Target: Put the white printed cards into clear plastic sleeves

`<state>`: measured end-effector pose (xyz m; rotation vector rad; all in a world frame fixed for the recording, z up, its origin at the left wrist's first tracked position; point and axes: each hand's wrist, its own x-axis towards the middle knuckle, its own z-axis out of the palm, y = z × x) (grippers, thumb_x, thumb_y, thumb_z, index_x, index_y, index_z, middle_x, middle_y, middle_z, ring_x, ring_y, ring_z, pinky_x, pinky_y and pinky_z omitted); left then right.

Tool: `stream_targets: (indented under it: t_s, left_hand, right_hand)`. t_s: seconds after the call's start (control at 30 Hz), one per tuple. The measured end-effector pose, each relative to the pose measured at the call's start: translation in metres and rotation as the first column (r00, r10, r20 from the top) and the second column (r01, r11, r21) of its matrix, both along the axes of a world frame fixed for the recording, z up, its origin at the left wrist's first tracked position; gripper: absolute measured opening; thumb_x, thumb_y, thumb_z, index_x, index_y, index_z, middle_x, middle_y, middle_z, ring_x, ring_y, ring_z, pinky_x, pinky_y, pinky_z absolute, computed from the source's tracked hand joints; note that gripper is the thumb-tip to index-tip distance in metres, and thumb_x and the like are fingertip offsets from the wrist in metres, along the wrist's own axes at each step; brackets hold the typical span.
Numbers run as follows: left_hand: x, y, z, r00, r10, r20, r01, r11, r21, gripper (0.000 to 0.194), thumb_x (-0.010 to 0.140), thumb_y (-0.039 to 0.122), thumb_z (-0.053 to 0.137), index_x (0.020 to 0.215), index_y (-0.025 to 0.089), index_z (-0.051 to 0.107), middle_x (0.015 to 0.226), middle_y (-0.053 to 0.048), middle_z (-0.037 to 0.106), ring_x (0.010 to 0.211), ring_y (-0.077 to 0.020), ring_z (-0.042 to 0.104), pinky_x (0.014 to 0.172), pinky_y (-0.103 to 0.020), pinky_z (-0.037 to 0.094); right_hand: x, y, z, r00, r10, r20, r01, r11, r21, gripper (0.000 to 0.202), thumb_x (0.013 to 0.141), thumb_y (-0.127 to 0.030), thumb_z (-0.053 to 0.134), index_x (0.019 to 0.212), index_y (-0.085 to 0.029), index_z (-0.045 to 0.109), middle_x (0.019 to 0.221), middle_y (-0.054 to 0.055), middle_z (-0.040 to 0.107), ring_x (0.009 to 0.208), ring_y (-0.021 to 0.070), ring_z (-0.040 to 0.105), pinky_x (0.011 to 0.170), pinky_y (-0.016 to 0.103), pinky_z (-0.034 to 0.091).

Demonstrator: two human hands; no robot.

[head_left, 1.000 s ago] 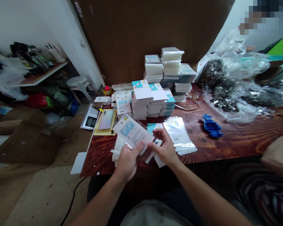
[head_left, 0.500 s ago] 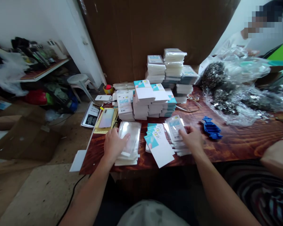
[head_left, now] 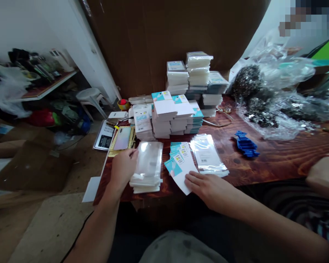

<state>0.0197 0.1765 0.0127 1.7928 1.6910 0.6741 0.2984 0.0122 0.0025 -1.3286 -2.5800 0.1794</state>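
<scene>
My left hand (head_left: 124, 166) is at the left edge of a stack of clear plastic sleeves (head_left: 148, 160). Its fingers are loosely bent, with a small gap by the thumb and nothing visible between them. My right hand (head_left: 201, 185) has its fingers together over the right edge of the top printed card (head_left: 178, 174), blue and white, whose lower corner bends. The thumb is hidden. Under that card, more cards lie fanned out. To their right is a pile of filled sleeves (head_left: 208, 155), each with a card inside, apart from my hand.
Tall stacks of cards (head_left: 164, 122) and packed sleeves (head_left: 199, 69) stand behind. A phone (head_left: 122, 137) and a scale (head_left: 104, 137) are at the left. Rightward lie a blue plastic part (head_left: 246, 144) and plastic bags of shiny pieces (head_left: 263, 109). Another person's arm (head_left: 323, 175) is at the right edge.
My right hand has left the filled sleeve on the right pile and moved left and nearer, onto the top card. My left hand has drawn back left from the top of the clear sleeves.
</scene>
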Motion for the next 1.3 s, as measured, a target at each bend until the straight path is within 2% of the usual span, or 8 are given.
stream_targets:
  t_s: [0.17,0.27,0.33,0.4,0.6,0.83,1.03,1.3]
  left_hand:
    - [0.015,-0.013,0.000,0.669,0.287,0.685,0.082,0.888,-0.452,0.020,0.079,0.018,0.072,0.087,0.018,0.054,0.090,-0.012,0.076,0.086,-0.0241,0.074,0.077,-0.037,0.059]
    - [0.032,-0.019,-0.005,0.488,0.365,0.793,0.070,0.889,-0.452,0.017,0.082,0.015,0.071,0.094,0.014,0.059,0.088,-0.012,0.075,0.084,-0.0204,0.074,0.078,-0.033,0.060]
    - [0.043,-0.021,-0.010,0.416,0.384,0.824,0.046,0.896,-0.441,0.016,0.083,0.016,0.070,0.095,0.012,0.062,0.084,-0.011,0.075,0.078,-0.0191,0.074,0.075,-0.032,0.061]
    - [0.052,-0.022,-0.014,0.360,0.401,0.843,0.013,0.901,-0.434,0.017,0.081,0.018,0.073,0.093,0.012,0.062,0.080,-0.010,0.074,0.073,-0.0189,0.074,0.073,-0.032,0.061]
    - [0.058,-0.031,-0.015,0.308,0.360,0.881,0.011,0.924,-0.381,0.030,0.073,0.029,0.082,0.086,0.013,0.061,0.082,-0.010,0.074,0.078,-0.0213,0.074,0.075,-0.034,0.061]
    - [0.066,-0.052,-0.014,0.352,0.328,0.877,0.066,0.925,-0.373,0.036,0.070,0.035,0.083,0.089,0.013,0.061,0.081,-0.008,0.074,0.070,-0.0192,0.072,0.062,-0.030,0.059]
    - [0.063,-0.061,-0.008,0.296,0.325,0.898,0.039,0.935,-0.351,0.033,0.074,0.036,0.079,0.089,0.015,0.058,0.083,-0.006,0.075,0.077,-0.0211,0.073,0.068,-0.032,0.059]
    - [0.044,-0.050,-0.007,0.263,0.274,0.925,0.034,0.955,-0.293,0.031,0.078,0.029,0.077,0.094,0.018,0.054,0.096,-0.010,0.076,0.096,-0.0239,0.073,0.092,-0.041,0.055]
  right_hand:
    - [0.013,-0.002,0.003,0.873,-0.261,-0.412,0.338,0.933,0.124,0.026,0.092,-0.016,0.055,0.112,-0.020,0.071,0.100,0.007,0.077,0.089,0.0214,0.073,0.080,0.032,0.060]
    - [-0.002,-0.002,0.007,0.397,-0.526,-0.752,0.573,0.782,-0.245,0.020,0.090,-0.034,0.065,0.099,-0.020,0.076,0.079,0.004,0.077,0.065,0.0194,0.072,0.059,0.028,0.061]
    - [-0.018,-0.003,0.008,0.060,-0.633,-0.772,0.447,0.708,-0.546,0.029,0.085,-0.044,0.070,0.096,-0.018,0.076,0.077,0.006,0.076,0.059,0.0201,0.071,0.049,0.029,0.059]
    - [-0.033,-0.003,0.006,-0.107,-0.697,-0.709,0.280,0.663,-0.694,0.036,0.079,-0.050,0.074,0.091,-0.016,0.075,0.074,0.007,0.075,0.052,0.0192,0.068,0.042,0.027,0.055]
    - [-0.037,-0.003,-0.006,-0.081,-0.788,-0.611,0.156,0.595,-0.788,0.040,0.077,-0.053,0.076,0.087,-0.014,0.072,0.058,0.004,0.067,0.039,0.0118,0.056,0.032,0.019,0.041]
    - [-0.040,0.015,-0.006,-0.233,-0.783,-0.577,0.205,0.541,-0.816,0.043,0.074,-0.053,0.077,0.096,-0.017,0.071,0.069,0.002,0.070,0.041,0.0109,0.056,0.032,0.020,0.046]
    - [-0.056,0.032,-0.003,-0.265,-0.686,-0.677,0.328,0.596,-0.733,0.037,0.074,-0.051,0.076,0.087,-0.016,0.072,0.061,-0.001,0.066,0.039,0.0097,0.050,0.031,0.020,0.041]
    - [-0.013,0.010,0.003,-0.185,-0.768,-0.613,0.065,0.613,-0.788,0.039,0.074,-0.045,0.079,0.098,-0.016,0.072,0.067,0.003,0.070,0.040,0.0113,0.054,0.030,0.019,0.037]
